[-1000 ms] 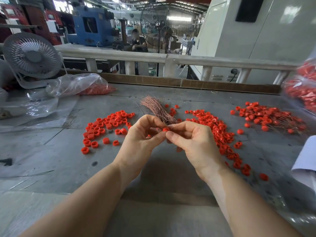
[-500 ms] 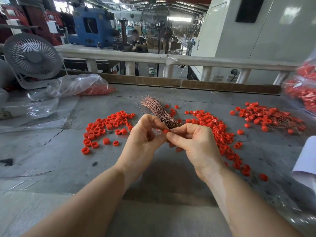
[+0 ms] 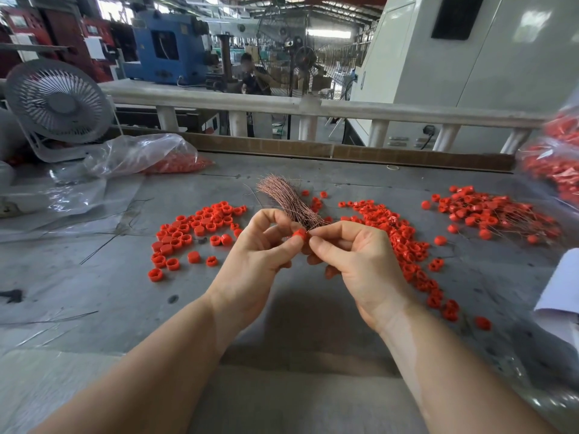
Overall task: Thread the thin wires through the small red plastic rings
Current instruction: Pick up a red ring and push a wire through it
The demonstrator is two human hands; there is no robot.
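While the left hand (image 3: 257, 255) pinches a ring (image 3: 299, 235) and the right hand (image 3: 354, 261) grips the wire bundle (image 3: 288, 198) mid-table, threaded rings (image 3: 488, 211) sit far right, loose piles (image 3: 194, 228) remain, so probably plenty left.

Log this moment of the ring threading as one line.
step: threading | left hand: pinches red ring | right hand: holds wire bundle at ring | loose rings: on table

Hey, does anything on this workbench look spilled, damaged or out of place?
Nothing looks damaged. The loose red rings lie scattered in piles on the table, which fits the work. The left hand pinches one ring; the right hand holds the wire bundle.
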